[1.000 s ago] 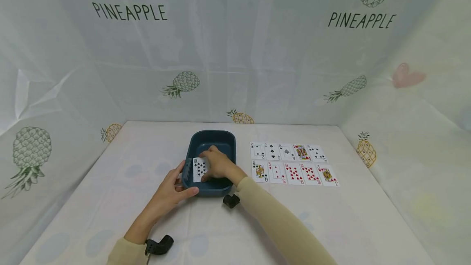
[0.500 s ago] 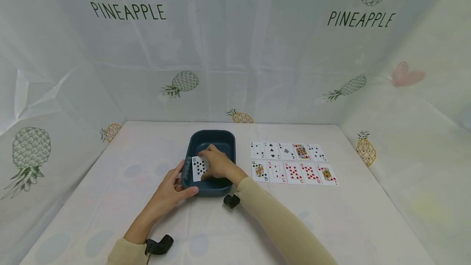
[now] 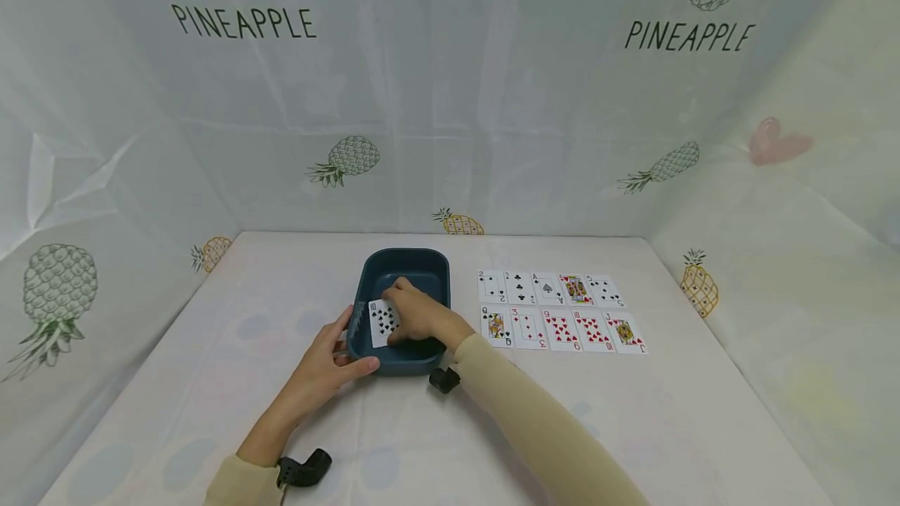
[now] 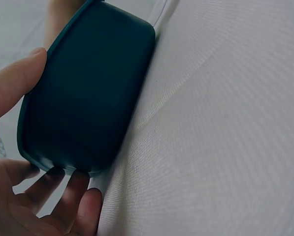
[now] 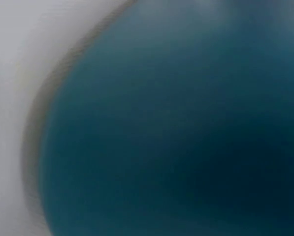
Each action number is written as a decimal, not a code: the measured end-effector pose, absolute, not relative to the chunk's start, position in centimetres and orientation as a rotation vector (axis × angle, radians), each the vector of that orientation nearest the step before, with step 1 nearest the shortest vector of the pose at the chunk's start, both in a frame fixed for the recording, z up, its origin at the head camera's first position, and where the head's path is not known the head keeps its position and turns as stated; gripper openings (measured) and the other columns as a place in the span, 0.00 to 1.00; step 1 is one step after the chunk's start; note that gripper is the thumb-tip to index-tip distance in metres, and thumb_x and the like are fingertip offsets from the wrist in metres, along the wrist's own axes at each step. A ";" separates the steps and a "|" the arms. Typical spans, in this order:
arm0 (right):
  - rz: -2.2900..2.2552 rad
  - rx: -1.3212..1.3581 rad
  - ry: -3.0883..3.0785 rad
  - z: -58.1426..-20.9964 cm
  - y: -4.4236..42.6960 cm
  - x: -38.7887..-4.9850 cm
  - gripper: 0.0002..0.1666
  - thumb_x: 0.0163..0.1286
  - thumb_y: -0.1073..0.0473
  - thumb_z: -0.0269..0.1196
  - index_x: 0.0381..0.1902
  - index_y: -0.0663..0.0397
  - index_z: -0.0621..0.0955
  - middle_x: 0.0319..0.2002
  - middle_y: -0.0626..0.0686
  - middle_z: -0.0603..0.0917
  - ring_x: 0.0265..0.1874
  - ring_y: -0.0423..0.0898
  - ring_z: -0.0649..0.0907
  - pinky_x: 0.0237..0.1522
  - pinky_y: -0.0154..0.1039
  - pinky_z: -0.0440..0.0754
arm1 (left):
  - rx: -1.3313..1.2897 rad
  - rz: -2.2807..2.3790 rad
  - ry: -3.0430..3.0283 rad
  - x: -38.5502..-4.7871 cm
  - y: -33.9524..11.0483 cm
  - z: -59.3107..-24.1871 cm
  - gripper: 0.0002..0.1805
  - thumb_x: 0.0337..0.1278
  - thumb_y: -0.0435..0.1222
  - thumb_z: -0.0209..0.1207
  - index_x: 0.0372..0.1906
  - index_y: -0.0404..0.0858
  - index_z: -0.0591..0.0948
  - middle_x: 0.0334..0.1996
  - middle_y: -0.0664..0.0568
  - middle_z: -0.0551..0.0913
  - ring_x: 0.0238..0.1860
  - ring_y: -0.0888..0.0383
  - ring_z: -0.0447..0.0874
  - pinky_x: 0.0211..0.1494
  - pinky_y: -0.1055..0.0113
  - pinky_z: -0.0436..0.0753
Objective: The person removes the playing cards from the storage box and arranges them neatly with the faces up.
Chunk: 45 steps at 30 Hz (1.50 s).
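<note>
In the head view, a deep blue plastic tray [image 3: 439,272] with rounded corners stands on the cloth-covered table. My left hand [image 3: 326,365] holds its near left corner, thumb at the near side and fingers along the left side. The left wrist view shows the thumb [image 4: 23,78] on the rim and fingertips [image 4: 78,184] against the outer wall. Inside the tray, my right hand [image 3: 416,315] grips a black ten playing card [image 3: 380,323], face up and slightly tilted. Its suit is too small to be sure of. The right wrist view shows only the blurred tray wall [image 5: 112,147].
Right of the tray lie two rows of face-up playing cards: a back row with an ace of spades [image 3: 548,289] and a front row with a three of diamonds [image 3: 529,329]. A pineapple-print cloth [image 3: 450,100] hangs behind and at both sides.
The ten has turned a little and shifted slightly within the tray, along with the right hand's fingers. My left hand and the tray have stayed in place.
</note>
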State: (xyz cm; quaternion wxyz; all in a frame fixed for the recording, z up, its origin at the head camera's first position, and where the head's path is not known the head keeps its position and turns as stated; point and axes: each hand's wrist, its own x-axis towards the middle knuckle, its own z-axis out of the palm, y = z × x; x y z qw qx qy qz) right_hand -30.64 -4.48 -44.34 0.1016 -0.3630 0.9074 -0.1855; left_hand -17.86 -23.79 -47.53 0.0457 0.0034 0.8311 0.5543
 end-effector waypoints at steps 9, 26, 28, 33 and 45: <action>-0.495 -1.059 2.586 -43.9 -4.3 -30.9 0.50 0.60 0.54 0.82 0.76 0.57 0.72 0.68 0.57 0.71 0.51 0.43 0.78 0.59 0.32 0.79 | 0.015 1.696 2.532 -17.7 -23.8 -47.5 0.60 0.63 0.48 0.75 0.88 0.51 0.47 0.81 0.38 0.53 0.66 0.42 0.80 0.57 0.63 0.85; -0.727 -1.167 2.567 -39.2 2.2 -31.4 0.52 0.61 0.58 0.81 0.79 0.58 0.70 0.70 0.56 0.70 0.40 0.43 0.81 0.44 0.33 0.83 | 0.048 1.735 2.511 -18.2 -23.7 -47.9 0.60 0.63 0.48 0.75 0.88 0.51 0.47 0.81 0.38 0.53 0.66 0.42 0.81 0.61 0.57 0.85; -0.752 -1.169 2.562 -38.5 4.4 -31.6 0.52 0.60 0.60 0.81 0.79 0.59 0.70 0.71 0.57 0.70 0.38 0.43 0.81 0.42 0.34 0.83 | 0.043 1.728 2.516 -18.1 -23.7 -47.9 0.60 0.62 0.48 0.75 0.88 0.52 0.47 0.81 0.38 0.53 0.66 0.42 0.81 0.60 0.56 0.85; -0.773 -1.162 2.572 -37.4 10.2 -32.0 0.53 0.59 0.63 0.81 0.79 0.61 0.69 0.70 0.58 0.70 0.39 0.46 0.85 0.42 0.36 0.85 | 0.056 1.743 2.496 -17.8 -24.1 -47.8 0.60 0.64 0.46 0.75 0.88 0.53 0.46 0.82 0.38 0.50 0.67 0.40 0.79 0.59 0.57 0.85; -0.681 -0.918 2.700 -36.9 26.8 -32.0 0.53 0.60 0.62 0.81 0.79 0.60 0.68 0.73 0.62 0.67 0.40 0.43 0.84 0.39 0.37 0.86 | 0.072 1.731 2.500 -18.0 -24.1 -47.6 0.62 0.63 0.47 0.75 0.88 0.48 0.45 0.82 0.37 0.50 0.70 0.38 0.78 0.62 0.54 0.84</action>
